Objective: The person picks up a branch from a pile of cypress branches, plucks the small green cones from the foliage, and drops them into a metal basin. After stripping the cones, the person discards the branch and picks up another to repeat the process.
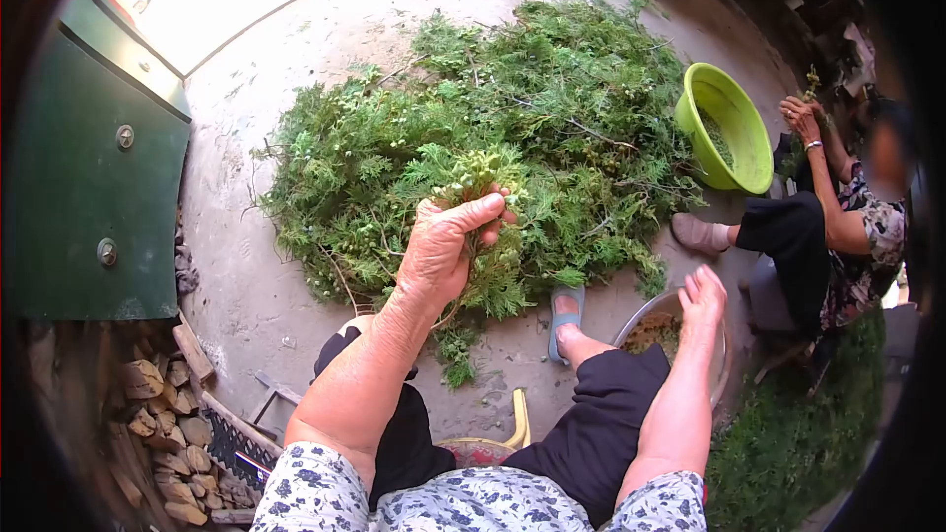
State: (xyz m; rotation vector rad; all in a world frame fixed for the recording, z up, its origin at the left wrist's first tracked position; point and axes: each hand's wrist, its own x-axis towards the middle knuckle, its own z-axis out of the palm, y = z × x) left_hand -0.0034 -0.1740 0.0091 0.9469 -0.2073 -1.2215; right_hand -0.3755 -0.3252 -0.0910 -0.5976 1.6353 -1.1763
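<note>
The person sits low on the concrete floor [246, 266], and a big pile of green branches [532, 99] lies in front, from about 10 o'clock to 2 o'clock in the view. The left hand [443, 241] is near the middle of the view and is closed around the stems of a leafy sprig [473, 177]. The thumb crosses over the top, and the green tips with small round cones stand up toward 12 o'clock, just in front of the pile. The right hand [702, 298] is at about 4 o'clock, well apart from the left one. It hangs over the rim of a metal bowl [645, 320] with the fingers stretched out and loose, and I see nothing in it. The bowl stands on the floor beside the person's foot in a blue sandal [566, 310], and it seems to hold some small brownish-green bits, but the arm hides most of it. I judge that the step in hand is picking the small cones from the sprig into the bowl, with the right hand between two picks. The next move probably calls for this free hand to come to the sprig at 12 o'clock and to pinch the cones gently, while the left hand keeps the stems firm. At 2 o'clock another person [838, 227] sits with hands raised beside a green basin [749, 138]. Firewood [168, 404] is stacked at 8 o'clock.
</note>
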